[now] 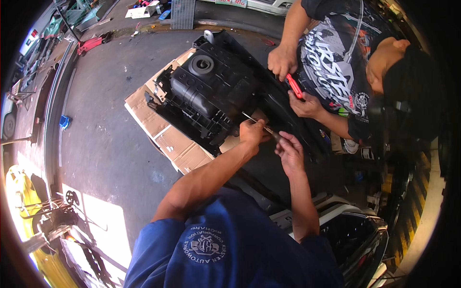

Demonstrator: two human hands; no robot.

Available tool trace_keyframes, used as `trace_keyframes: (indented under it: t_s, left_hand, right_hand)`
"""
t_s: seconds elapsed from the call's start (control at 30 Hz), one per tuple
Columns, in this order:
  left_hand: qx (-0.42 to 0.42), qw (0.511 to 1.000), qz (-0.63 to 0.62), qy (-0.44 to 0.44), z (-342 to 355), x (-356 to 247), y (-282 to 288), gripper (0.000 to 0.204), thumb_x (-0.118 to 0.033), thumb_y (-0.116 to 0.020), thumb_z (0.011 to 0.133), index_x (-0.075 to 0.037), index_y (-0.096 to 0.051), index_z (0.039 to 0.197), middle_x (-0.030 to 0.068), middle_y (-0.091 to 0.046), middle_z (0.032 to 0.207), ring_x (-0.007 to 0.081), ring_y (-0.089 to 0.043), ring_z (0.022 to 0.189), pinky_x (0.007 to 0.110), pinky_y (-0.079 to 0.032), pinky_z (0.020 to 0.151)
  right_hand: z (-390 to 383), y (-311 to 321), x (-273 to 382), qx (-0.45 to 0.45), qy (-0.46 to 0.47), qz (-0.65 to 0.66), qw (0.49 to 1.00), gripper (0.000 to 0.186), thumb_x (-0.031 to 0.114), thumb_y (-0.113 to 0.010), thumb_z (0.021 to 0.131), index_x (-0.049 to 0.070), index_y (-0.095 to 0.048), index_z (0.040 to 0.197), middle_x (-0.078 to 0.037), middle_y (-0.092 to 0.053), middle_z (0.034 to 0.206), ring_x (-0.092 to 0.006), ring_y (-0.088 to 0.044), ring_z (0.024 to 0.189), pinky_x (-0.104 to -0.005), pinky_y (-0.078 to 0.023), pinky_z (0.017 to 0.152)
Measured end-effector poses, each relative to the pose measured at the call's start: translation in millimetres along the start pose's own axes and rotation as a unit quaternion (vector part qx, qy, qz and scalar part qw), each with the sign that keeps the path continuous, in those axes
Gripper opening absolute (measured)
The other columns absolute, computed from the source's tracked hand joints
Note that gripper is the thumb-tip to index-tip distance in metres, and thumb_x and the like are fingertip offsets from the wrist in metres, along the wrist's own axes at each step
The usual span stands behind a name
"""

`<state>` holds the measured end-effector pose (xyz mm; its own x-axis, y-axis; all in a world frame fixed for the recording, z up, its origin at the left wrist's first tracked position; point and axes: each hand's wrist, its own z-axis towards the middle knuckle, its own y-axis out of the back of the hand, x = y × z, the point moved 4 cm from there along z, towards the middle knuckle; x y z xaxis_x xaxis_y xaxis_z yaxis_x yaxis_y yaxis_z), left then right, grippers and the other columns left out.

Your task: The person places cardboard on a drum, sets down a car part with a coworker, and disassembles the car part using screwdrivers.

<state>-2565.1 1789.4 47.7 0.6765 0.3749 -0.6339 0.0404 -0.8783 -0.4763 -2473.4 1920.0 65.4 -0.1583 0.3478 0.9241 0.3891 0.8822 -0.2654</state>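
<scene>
The black plastic assembly [211, 85] lies on flattened cardboard [186, 152] before me, my right hand [291, 150] gripping a slim tool [274, 135] by its handle and my left hand [251, 132] apparently closed about its shaft, whose tip could slip and gouge the plastic if pressed askew.

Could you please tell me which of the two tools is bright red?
The red tool held by the co-worker; the thin tool in the person's right hand looks duller.

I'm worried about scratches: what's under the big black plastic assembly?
Brown cardboard shows beneath the black plastic assembly, sticking out along its left and near sides. Whatever lies under its middle is covered.
</scene>
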Motion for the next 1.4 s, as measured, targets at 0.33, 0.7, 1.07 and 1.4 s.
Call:
trace_keyframes:
  t_s: [0.33,0.7,1.07,1.4]
  left_hand:
    - [0.032,0.999,-0.015,0.017,7,5,4,0.02,-0.012,-0.055,0.091,0.004,-0.057,0.103,0.0163,-0.066,0.095,0.0285,-0.068,0.081,0.039,-0.059,0.069]
    - [0.045,0.997,0.044,0.042,6,-1,13,0.025,-0.017,-0.055,0.091,0.004,-0.058,0.104,0.0182,-0.067,0.097,0.0306,-0.067,0.082,0.039,-0.058,0.072]
    - [0.094,0.27,0.803,-0.522,-28,-126,0,0.019,-0.015,-0.068,0.071,-0.011,-0.065,0.089,0.0046,-0.054,0.09,0.0227,-0.054,0.092,0.038,-0.042,0.077]
    - [0.169,0.146,0.851,-0.475,-11,-100,-19,0.004,-0.017,-0.065,0.072,-0.015,-0.067,0.07,0.0013,-0.054,0.086,0.0188,-0.051,0.089,0.034,-0.039,0.074]
  right_hand:
    - [-5,13,-16,0.017,-0.123,0.064,0.99,0.02,0.011,-0.056,0.092,0.008,-0.06,0.112,-0.006,-0.063,0.102,-0.015,-0.061,0.088,-0.0293,-0.049,0.072]
    - [-5,3,-22,-0.005,-0.183,0.076,0.98,0.017,0.021,-0.059,0.094,0.007,-0.059,0.103,-0.007,-0.064,0.096,-0.0156,-0.061,0.069,-0.0287,-0.051,0.06]
    - [16,10,-7,0.033,-0.057,-0.014,0.998,0.03,0.022,-0.055,0.096,0.003,-0.054,0.119,-0.008,-0.062,0.081,-0.0133,-0.059,0.06,-0.0245,-0.05,0.05]
    - [12,10,-16,0.018,-0.103,0.041,0.994,0.033,0.003,-0.061,0.088,0.007,-0.056,0.12,-0.005,-0.061,0.097,-0.0125,-0.061,0.08,-0.0263,-0.052,0.061]
